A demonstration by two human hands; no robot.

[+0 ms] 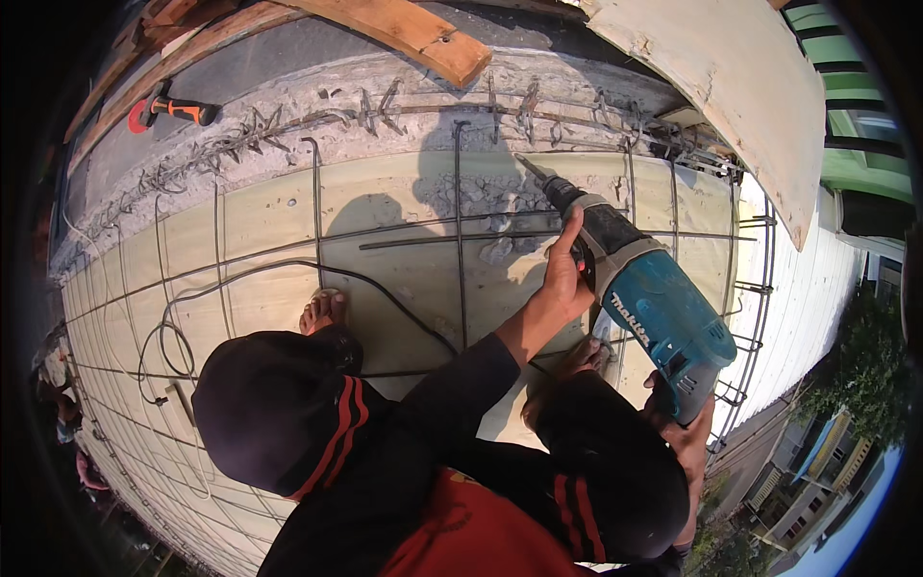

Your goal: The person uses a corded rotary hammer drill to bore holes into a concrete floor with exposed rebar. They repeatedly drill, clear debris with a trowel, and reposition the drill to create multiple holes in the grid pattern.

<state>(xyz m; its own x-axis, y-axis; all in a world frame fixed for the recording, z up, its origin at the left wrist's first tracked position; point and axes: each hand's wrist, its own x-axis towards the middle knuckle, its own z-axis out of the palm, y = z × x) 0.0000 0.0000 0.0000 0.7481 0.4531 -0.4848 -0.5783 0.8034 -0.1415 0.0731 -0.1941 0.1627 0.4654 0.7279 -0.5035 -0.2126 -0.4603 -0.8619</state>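
Observation:
A teal and black rotary hammer drill (663,298) slants across the right of the head view, its bit (531,167) pointing up and left toward the broken concrete edge. My left hand (565,279) is closed round the front of the drill, by its collar, with the thumb along the top. At the rear handle, my right hand (685,438) is wrapped round the grip; some of its fingers are hidden behind the tool. Whether the bit touches the concrete I cannot tell. Concrete rubble (495,197) lies below the bit.
A grid of steel rebar (460,250) covers the pale sheeting around my bare feet. A black cable (375,279) loops across it. An orange and black angle grinder (178,110) lies at the far left. Timber (413,38) and a plywood sheet (721,87) stick in from the far side.

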